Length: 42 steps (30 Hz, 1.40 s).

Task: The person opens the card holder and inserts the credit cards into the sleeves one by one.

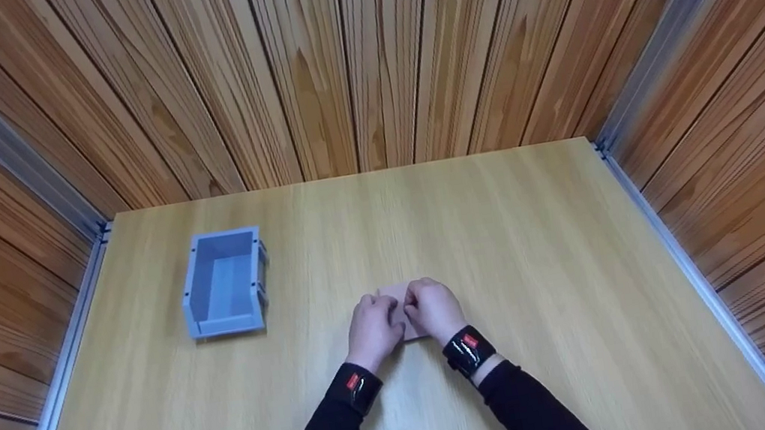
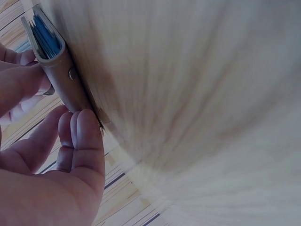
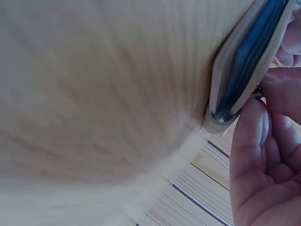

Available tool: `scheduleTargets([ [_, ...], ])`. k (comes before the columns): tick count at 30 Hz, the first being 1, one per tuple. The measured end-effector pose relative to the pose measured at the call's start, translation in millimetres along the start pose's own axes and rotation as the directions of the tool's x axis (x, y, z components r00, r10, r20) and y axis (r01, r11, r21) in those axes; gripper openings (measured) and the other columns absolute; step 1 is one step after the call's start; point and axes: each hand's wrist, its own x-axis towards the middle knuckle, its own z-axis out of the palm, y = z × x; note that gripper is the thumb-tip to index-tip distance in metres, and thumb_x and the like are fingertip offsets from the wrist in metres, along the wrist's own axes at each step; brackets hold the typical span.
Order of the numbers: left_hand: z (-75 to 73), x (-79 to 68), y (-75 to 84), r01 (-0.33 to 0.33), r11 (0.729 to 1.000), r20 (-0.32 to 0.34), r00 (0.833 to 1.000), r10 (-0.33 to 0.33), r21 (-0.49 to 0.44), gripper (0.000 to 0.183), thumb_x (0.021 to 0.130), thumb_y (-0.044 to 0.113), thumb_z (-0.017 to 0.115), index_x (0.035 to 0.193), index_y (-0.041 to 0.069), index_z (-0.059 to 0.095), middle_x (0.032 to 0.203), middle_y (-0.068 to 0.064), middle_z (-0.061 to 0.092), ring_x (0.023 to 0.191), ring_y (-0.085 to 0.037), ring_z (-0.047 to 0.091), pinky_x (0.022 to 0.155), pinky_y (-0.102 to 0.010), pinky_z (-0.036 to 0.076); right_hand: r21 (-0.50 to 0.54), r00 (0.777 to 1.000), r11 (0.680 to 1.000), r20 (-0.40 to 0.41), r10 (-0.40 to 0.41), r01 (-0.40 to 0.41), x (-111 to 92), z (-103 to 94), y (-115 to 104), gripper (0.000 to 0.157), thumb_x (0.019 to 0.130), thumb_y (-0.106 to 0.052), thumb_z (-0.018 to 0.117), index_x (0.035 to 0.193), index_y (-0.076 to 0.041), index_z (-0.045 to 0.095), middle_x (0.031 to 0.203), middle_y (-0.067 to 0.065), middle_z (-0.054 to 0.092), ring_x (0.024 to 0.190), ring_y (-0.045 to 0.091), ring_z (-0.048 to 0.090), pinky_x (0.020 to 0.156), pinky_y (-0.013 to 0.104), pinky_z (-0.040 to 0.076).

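A small pale pink-tan card holder (image 1: 411,330) lies on the table between the two hands. Blue inner sleeves (image 3: 249,59) show between its covers in both wrist views, and a round metal stud sits on its spine (image 2: 70,87). The left hand (image 1: 373,329) grips the holder at one end, thumb and fingers bent against it. From the other side the right hand (image 1: 436,309) pinches at its upper cover, where a small dark piece (image 3: 258,92) shows by the fingertips. Part of the holder is hidden behind the hands.
A blue-grey open-front plastic bin (image 1: 228,325) stands on the left of the wooden table (image 1: 506,227). Wood-plank walls (image 1: 344,61) with metal edge rails enclose the back and sides. Both wrists wear black bands over or beside dark sleeves.
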Motion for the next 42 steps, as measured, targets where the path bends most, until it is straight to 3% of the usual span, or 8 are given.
scheduleTargets([
  [7,-0.9,-0.2,0.2,0.015,1.0,0.016,1.0,-0.015,-0.007,0.034,0.072,0.006,0.08,0.103,-0.003,0.069,0.094,-0.014,0.057,0.087,-0.031,0.056,0.079,-0.044,0.048,-0.085,0.997,0.994,-0.027,-0.072,0.069,-3,0.6,-1,0.015,0.073,-0.001,0.076,0.069,-0.008,0.063,0.07,0.0,0.054,0.066,0.021,0.057,0.063,0.036,0.05],
  [16,-0.8,-0.2,0.8,0.025,0.999,0.009,1.0,-0.025,-0.026,0.032,0.072,0.006,0.081,0.101,-0.002,0.069,0.093,-0.013,0.056,0.086,-0.03,0.056,0.079,-0.044,0.048,-0.058,0.995,0.994,-0.027,-0.097,0.095,-4,-4.3,-2,0.012,0.072,-0.002,0.081,0.069,-0.008,0.072,0.07,-0.001,0.058,0.064,0.018,0.059,0.064,0.033,0.051],
  [20,-0.5,-0.1,0.7,0.022,1.0,-0.001,1.0,-0.022,-0.019,0.032,0.072,0.005,0.08,0.101,-0.002,0.069,0.092,-0.013,0.056,0.086,-0.03,0.056,0.078,-0.044,0.047,-0.1,0.986,0.983,-0.049,-0.162,0.157,-6,-4.0,-2,0.015,0.071,-0.001,0.08,0.065,-0.009,0.068,0.067,-0.001,0.056,0.061,0.018,0.057,0.059,0.033,0.049],
  [26,-1.1,0.4,1.2,0.043,0.999,0.007,0.999,-0.043,-0.028,0.033,0.072,0.006,0.08,0.102,-0.001,0.068,0.094,-0.014,0.056,0.088,-0.031,0.057,0.08,-0.045,0.047,-0.263,0.951,0.922,-0.05,-0.306,0.283,-7,-3.9,-4,0.02,0.071,0.001,0.074,0.062,-0.01,0.059,0.066,0.0,0.054,0.06,0.018,0.055,0.053,0.032,0.047],
  [34,0.1,0.7,1.7,0.033,0.999,-0.009,0.999,-0.033,-0.023,0.028,0.076,0.006,0.078,0.101,-0.002,0.068,0.091,-0.012,0.056,0.084,-0.028,0.055,0.076,-0.043,0.048,-0.337,0.937,0.885,-0.021,-0.349,0.322,-8,-3.4,-5,0.014,0.075,0.002,0.074,0.069,-0.007,0.066,0.07,0.002,0.058,0.062,0.018,0.058,0.055,0.03,0.051],
  [39,1.4,1.3,2.3,0.013,1.0,-0.032,0.999,-0.014,-0.018,0.011,0.084,0.003,0.07,0.095,0.001,0.067,0.086,-0.008,0.053,0.078,-0.026,0.053,0.071,-0.04,0.047,-0.448,0.906,0.809,0.009,-0.422,0.381,-8,-2.1,-8,0.01,0.075,-0.002,0.075,0.072,-0.008,0.067,0.067,0.002,0.056,0.06,0.017,0.056,0.051,0.029,0.049],
  [42,1.5,1.5,2.4,0.022,1.0,-0.024,0.999,-0.022,-0.01,0.011,0.084,0.001,0.068,0.095,0.002,0.067,0.085,-0.008,0.052,0.078,-0.025,0.052,0.071,-0.04,0.047,-0.521,0.892,0.753,0.034,-0.451,0.401,-8,-0.9,-10,0.007,0.074,-0.004,0.076,0.075,-0.009,0.07,0.065,0.002,0.057,0.059,0.016,0.055,0.048,0.027,0.048],
])
